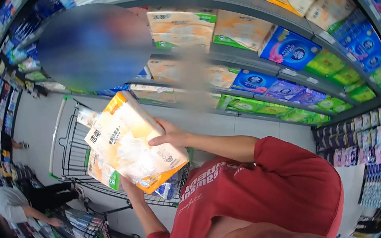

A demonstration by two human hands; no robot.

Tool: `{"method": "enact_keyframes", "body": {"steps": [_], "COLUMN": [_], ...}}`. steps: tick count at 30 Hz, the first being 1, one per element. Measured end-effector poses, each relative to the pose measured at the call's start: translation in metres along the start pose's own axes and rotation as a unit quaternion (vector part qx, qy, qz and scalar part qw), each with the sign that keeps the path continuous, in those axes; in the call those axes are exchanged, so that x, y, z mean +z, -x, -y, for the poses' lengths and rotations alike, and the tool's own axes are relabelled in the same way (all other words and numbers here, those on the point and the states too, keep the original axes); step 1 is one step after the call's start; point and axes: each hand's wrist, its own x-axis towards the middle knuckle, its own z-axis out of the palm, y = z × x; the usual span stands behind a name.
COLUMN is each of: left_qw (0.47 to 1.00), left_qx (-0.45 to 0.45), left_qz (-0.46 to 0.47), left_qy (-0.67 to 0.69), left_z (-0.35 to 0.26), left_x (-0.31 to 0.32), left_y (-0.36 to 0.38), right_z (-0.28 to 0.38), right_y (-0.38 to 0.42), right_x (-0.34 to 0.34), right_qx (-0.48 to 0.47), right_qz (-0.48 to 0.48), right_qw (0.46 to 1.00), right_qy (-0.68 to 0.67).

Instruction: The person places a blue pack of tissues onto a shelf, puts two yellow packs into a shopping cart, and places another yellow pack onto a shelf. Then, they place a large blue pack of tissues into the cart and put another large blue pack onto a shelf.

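A large cream and orange tissue pack (125,143) is held tilted in front of my red shirt, over the shopping cart. My right hand (171,134) grips its right side, the thumb on the printed front and the other fingers mostly hidden behind. At the pack's lower left edge, my left hand (131,187) supports it from beneath, most of its fingers covered by the pack. Below it in the cart (70,156) lies another cream pack with a green corner (104,170), and a blue and clear package (164,189) shows near the cart's handle side.
Shelves (229,8) with tissue packs run across the top and right. A person in a grey top (10,205) bends by a second cart (82,223) at lower left. More people stand at far left. A blurred oval covers part of the upper left.
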Motion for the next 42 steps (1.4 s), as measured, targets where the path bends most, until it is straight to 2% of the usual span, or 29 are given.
{"method": "enact_keyframes", "body": {"steps": [2,4,6,10,12,14,15,17,18,19,20,21,22,23,24,26,28,31,32,34,36,38,40,42], "left_qw": [0.997,0.990,0.985,0.946,0.921,0.887,0.866,0.820,0.797,0.773,0.747,0.747,0.705,0.659,0.660,0.697,0.711,0.733,0.735,0.743,0.751,0.768,0.763,0.730], "left_qx": [0.024,0.019,0.066,0.162,0.227,0.270,0.309,0.382,0.416,0.430,0.443,0.445,0.476,0.503,0.504,0.442,0.445,0.398,0.403,0.352,0.366,0.310,0.305,0.314], "left_qz": [0.055,0.021,0.083,0.230,0.285,0.349,0.372,0.402,0.410,0.429,0.447,0.444,0.440,0.433,0.427,0.405,0.368,0.396,0.385,0.380,0.374,0.355,0.326,0.398], "left_qy": [-0.038,-0.138,-0.139,-0.159,-0.138,-0.135,-0.130,-0.141,-0.155,-0.184,-0.214,-0.218,-0.287,-0.353,-0.357,-0.394,-0.402,-0.384,-0.386,-0.423,-0.402,-0.434,-0.468,-0.458], "left_z": [-0.012,-0.024,-0.032,-0.071,-0.091,-0.112,-0.122,-0.140,-0.148,-0.158,-0.168,-0.180,-0.191,-0.199,-0.199,-0.186,-0.177,-0.162,-0.160,-0.159,-0.154,-0.151,-0.147,-0.145], "left_x": [0.021,0.082,0.123,0.242,0.298,0.344,0.366,0.407,0.425,0.440,0.452,0.467,0.482,0.492,0.505,0.538,0.556,0.567,0.569,0.574,0.577,0.580,0.583,0.585], "left_y": [-0.033,-0.059,-0.085,-0.101,-0.099,-0.100,-0.102,-0.103,-0.104,-0.110,-0.121,-0.136,-0.153,-0.160,-0.151,-0.128,-0.139,-0.181,-0.196,-0.212,-0.227,-0.244,-0.251,-0.255], "right_z": [0.028,0.058,0.100,0.165,0.207,0.250,0.268,0.304,0.323,0.343,0.357,0.368,0.377,0.386,0.393,0.402,0.411,0.412,0.411,0.408,0.407,0.406,0.401,0.398], "right_y": [0.015,0.027,0.041,0.056,0.065,0.065,0.067,0.074,0.077,0.080,0.079,0.072,0.070,0.068,0.063,0.037,0.028,-0.005,-0.013,-0.023,-0.034,-0.046,-0.055,-0.062], "right_x": [-0.012,-0.026,-0.040,-0.073,-0.083,-0.099,-0.103,-0.110,-0.116,-0.122,-0.130,-0.137,-0.144,-0.150,-0.158,-0.188,-0.204,-0.232,-0.240,-0.252,-0.262,-0.275,-0.289,-0.296], "right_qx": [-0.053,-0.160,-0.174,-0.305,-0.410,-0.510,-0.513,-0.486,-0.487,-0.477,-0.466,-0.563,-0.566,-0.553,-0.537,-0.574,-0.560,-0.578,-0.582,-0.575,-0.573,-0.550,-0.556,-0.562], "right_qz": [-0.025,-0.079,-0.118,-0.221,-0.219,-0.221,-0.216,-0.173,-0.169,-0.153,-0.136,-0.200,-0.197,-0.171,-0.143,-0.110,-0.209,-0.188,-0.176,-0.199,-0.190,-0.195,-0.189,-0.185], "right_qw": [0.998,0.973,0.955,0.830,0.808,0.724,0.726,0.780,0.781,0.764,0.744,0.639,0.640,0.681,0.720,0.714,0.632,0.655,0.657,0.639,0.656,0.670,0.675,0.674], "right_qy": [0.034,0.143,0.210,0.411,0.362,0.407,0.405,0.355,0.352,0.407,0.460,0.484,0.481,0.449,0.415,0.386,0.493,0.450,0.446,0.470,0.453,0.459,0.447,0.441]}}
